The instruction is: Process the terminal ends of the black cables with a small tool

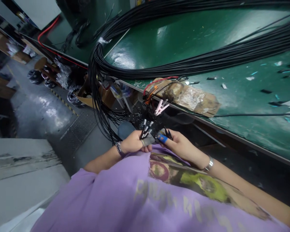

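Observation:
My left hand (134,142) is closed round a small bunch of black cables with white ends (146,128), held just above my lap. A grey wrap covers one of its fingers. My right hand (180,145) is pinched close beside it, with blue tape on the thumb (162,138) and dark tips of a small tool or cable ends (168,133) sticking out of the fingers. A thick bundle of black cables (207,59) runs across the green bench (183,35) and hangs over its edge (96,96) towards my hands.
A taped brown pad (195,98) with red and orange wires (157,83) and a pink clip (160,108) sits on the bench edge. Cut scraps (277,96) litter the bench at right. Boxes and bags (62,75) stand on the floor at left.

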{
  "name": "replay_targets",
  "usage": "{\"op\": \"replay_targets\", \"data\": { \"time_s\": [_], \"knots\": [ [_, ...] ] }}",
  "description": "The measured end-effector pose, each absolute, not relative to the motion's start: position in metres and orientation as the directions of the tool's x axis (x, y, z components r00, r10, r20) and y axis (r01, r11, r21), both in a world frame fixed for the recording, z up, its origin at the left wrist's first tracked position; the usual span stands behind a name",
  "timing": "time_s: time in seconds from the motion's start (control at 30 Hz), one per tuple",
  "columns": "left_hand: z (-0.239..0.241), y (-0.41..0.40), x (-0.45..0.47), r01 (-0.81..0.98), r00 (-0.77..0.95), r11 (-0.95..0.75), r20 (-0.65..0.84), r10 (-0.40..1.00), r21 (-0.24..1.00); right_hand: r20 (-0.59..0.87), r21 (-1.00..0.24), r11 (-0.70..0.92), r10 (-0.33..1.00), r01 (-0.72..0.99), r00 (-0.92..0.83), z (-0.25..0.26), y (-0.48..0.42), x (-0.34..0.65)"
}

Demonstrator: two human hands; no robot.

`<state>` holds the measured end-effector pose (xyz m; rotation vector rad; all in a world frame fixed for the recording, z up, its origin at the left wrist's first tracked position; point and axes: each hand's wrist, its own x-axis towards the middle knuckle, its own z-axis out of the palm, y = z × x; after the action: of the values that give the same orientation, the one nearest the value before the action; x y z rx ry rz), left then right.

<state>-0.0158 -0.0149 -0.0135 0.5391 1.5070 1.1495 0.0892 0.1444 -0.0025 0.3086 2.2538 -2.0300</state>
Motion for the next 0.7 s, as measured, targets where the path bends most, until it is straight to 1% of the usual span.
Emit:
{"op": "replay_targets", "data": {
  "time_s": [0.07,0.1,0.17,0.2,0.23,0.3,0.37,0.4,0.47,0.53,0.6,0.7],
  "knots": [
    [-0.012,-0.014,-0.022,-0.355,-0.150,0.422,-0.496,0.855,0.834,-0.076,-0.982,0.169,0.066,0.086,-0.995,-0.004,0.146,0.091],
    [-0.012,-0.013,-0.024,-0.389,-0.108,0.422,-0.496,0.862,0.819,-0.022,-0.978,0.205,0.046,0.031,-0.999,-0.005,0.147,0.092],
    [-0.011,-0.012,-0.026,-0.408,-0.107,0.422,-0.501,0.859,0.810,0.051,-0.957,0.286,0.019,-0.043,-0.999,-0.008,0.149,0.093],
    [-0.010,-0.012,-0.025,-0.384,-0.151,0.417,-0.502,0.852,0.823,0.062,-0.942,0.332,0.016,-0.054,-0.998,-0.009,0.150,0.094],
    [-0.010,-0.012,-0.023,-0.342,-0.225,0.403,-0.490,0.842,0.849,0.058,-0.923,0.382,0.023,-0.045,-0.998,-0.011,0.151,0.095],
    [-0.008,-0.012,-0.018,-0.210,-0.419,0.352,-0.409,0.811,0.912,0.021,-0.867,0.498,0.041,0.002,-0.999,-0.013,0.155,0.098],
    [-0.008,-0.014,-0.013,-0.038,-0.561,0.322,-0.287,0.776,0.946,-0.006,-0.771,0.635,0.050,0.037,-0.999,-0.013,0.158,0.101],
    [-0.009,-0.016,-0.011,0.056,-0.596,0.320,-0.226,0.771,0.946,-0.003,-0.709,0.705,0.053,0.039,-0.999,-0.011,0.159,0.103],
    [-0.012,-0.020,-0.009,0.251,-0.604,0.328,-0.118,0.788,0.911,0.031,-0.571,0.821,0.049,0.023,-0.998,-0.005,0.160,0.107],
    [-0.015,-0.023,-0.007,0.412,-0.573,0.318,-0.028,0.819,0.854,0.072,-0.454,0.891,0.031,-0.005,-0.997,0.003,0.159,0.110],
    [-0.018,-0.024,-0.006,0.511,-0.544,0.306,0.026,0.839,0.803,0.101,-0.368,0.929,0.006,-0.032,-0.995,0.011,0.157,0.111],
    [-0.019,-0.024,-0.006,0.577,-0.514,0.294,0.059,0.856,0.762,0.141,-0.265,0.963,-0.014,-0.051,-0.990,0.018,0.153,0.111]
  ]
}}
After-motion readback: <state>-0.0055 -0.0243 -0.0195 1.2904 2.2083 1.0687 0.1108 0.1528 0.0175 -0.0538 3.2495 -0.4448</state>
